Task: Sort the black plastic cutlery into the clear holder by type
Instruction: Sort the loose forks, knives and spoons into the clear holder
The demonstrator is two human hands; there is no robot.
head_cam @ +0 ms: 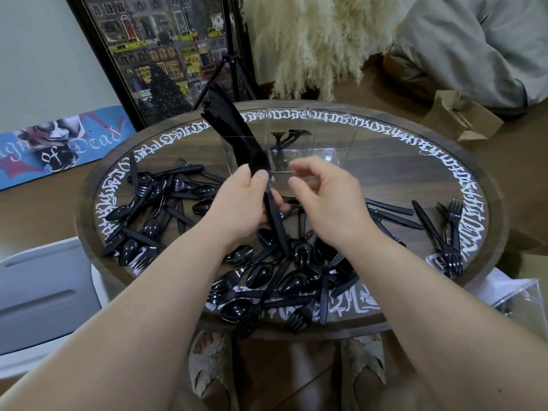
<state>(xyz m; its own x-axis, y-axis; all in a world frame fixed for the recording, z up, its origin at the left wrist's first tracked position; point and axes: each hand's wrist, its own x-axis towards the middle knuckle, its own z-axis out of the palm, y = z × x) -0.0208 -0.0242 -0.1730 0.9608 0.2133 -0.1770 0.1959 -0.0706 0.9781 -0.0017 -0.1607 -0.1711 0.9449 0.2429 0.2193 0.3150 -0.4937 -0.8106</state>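
The left hand [243, 203] had its grip closed around a bunch of black knives [228, 126]. The knives stood up tall and leaned to the far left, and one knife [277, 221] hung down below the hand toward the near side. The right hand [329, 200] was just beside the left one. Its fingers were curled loosely and its grip held nothing.

The clear holder [296, 140] stood on the far middle of the round desk [474, 185], just behind both hands. A few black forks [292, 136] stood in its middle part. The bottom ends of the knives were at the holder's left part, but it was hard to tell if they were inside it.

A big pile of spoons, forks and knives [154, 209] lay on the left side of the desk. Another pile [281, 280] lay on the near side, under the arms. More forks and knives [444, 229] lay on the right side. White letters ran all around the edge of the desk.

A picture in a frame [154, 51] leaned against the far wall. A skateboard [59, 143] lay on the floor at the far left. Fluffy dry grass [314, 40] stood behind the desk.
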